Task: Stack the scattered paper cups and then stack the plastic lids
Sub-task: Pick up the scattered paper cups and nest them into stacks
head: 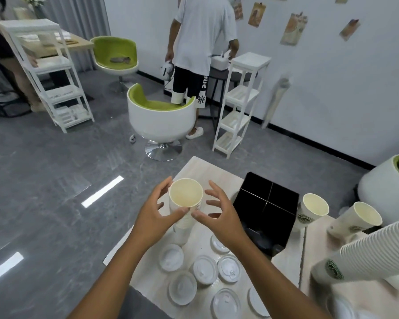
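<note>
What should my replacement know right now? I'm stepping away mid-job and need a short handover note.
Left hand: fingertips touch the tall stack of ribbed white paper cups standing on the pale wooden table.
Right hand: open beside the stack, not gripping.
Done: this stack looks built.
Left: two loose logo paper cups by the black divided box; seven or so flat white plastic lids still scattered, unstacked.

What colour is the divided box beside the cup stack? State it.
Black box, thin pale dividers; the head view shows it.
</note>
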